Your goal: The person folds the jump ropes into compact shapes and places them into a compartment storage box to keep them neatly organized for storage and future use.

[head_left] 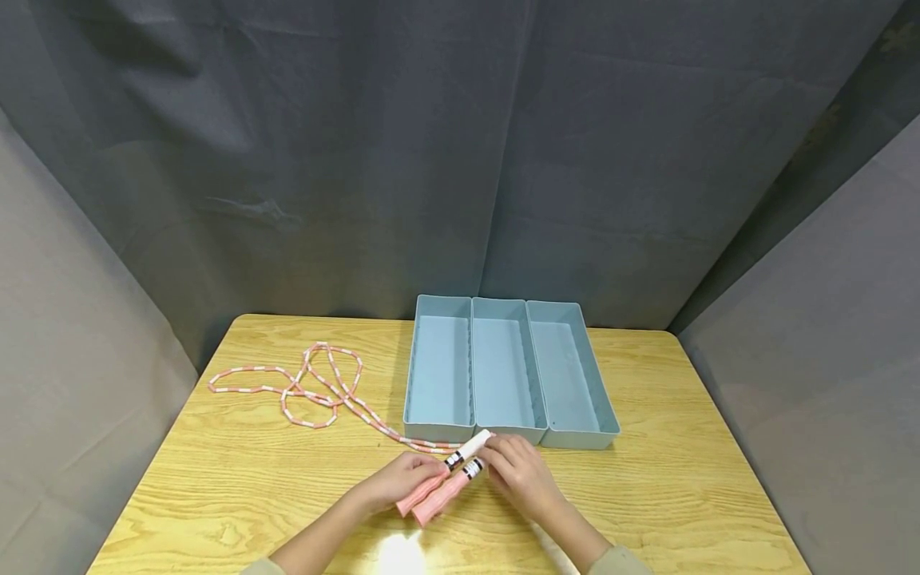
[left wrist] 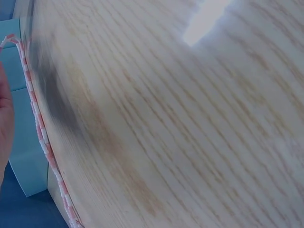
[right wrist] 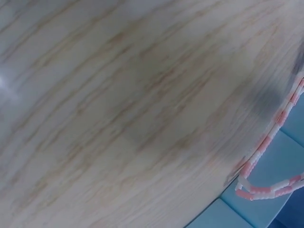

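Jump rope (head_left: 309,391), pink-and-white beaded, near front middle of the table at its handle end, loops spread over the table's left part. Two pink handles (head_left: 441,501) with white ends and black-and-white labels lie side by side, slanted, between the hands. Left hand (head_left: 402,479) clamped on the handles, thumb over the upper one. Right hand (head_left: 521,475) has fingers bent, pinching at the white ends; exact contact spot hidden. Doubled cord runs left from the handles, just in front of the left bin, then into crossing loops. Both wrist views show cord alongside blue bin walls; a bit of the left hand shows at the left wrist view's edge.

Three blue bins (head_left: 438,430) side by side behind the hands. Wood-grain table (head_left: 683,447), glare near front. Dark curtain (head_left: 323,160) behind, pale side panels (head_left: 65,335) left and right. Light sleeves (head_left: 618,561) on both arms.
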Demonstrator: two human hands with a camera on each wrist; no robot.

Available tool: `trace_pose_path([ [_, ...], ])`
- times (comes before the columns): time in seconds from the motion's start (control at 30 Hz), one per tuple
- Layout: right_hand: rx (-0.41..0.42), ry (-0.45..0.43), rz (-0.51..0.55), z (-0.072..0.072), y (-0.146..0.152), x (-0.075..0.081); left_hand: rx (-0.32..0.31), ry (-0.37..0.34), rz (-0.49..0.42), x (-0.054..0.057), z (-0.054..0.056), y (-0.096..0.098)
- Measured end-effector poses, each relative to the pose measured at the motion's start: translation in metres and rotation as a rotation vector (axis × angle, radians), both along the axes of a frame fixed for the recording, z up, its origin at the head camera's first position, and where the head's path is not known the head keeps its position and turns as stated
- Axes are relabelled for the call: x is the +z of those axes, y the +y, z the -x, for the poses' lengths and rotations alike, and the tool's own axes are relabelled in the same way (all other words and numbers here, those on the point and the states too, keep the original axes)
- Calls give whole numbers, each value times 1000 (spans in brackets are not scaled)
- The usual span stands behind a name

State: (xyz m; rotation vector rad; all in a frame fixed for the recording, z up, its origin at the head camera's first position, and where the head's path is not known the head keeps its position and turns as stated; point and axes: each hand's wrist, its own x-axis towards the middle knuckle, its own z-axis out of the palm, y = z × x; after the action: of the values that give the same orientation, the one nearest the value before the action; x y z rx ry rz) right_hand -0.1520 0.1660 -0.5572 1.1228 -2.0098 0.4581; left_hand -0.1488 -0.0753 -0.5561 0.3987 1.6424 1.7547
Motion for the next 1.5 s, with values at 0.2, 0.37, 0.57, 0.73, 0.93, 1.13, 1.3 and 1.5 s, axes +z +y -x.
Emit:
trace_pose_path([
  [0.2,9,26,33,2,0,3,-27,-62,-72,5,0,1],
  [0.37,16,41,47,3,0,7,-46,-89,-123,6,1,1],
  [0.57,23,29,51,2,0,13,-100,-133,-176,7,2,1],
  [0.73,22,39,57,4,-2,15,-128,-148,-205,7,3,2],
  [0.93,12,63,59,6,-3,14,-122,-188,-212,11,3,1],
  [1.13,19,79,66,7,-4,14,-141,-222,-204,14,3,0],
  [1.3,20,100,67,9,-4,13,-185,-227,-218,13,5,-2],
  [1.5,-2,113,69,11,-5,14,-204,-241,-228,12,6,-2],
])
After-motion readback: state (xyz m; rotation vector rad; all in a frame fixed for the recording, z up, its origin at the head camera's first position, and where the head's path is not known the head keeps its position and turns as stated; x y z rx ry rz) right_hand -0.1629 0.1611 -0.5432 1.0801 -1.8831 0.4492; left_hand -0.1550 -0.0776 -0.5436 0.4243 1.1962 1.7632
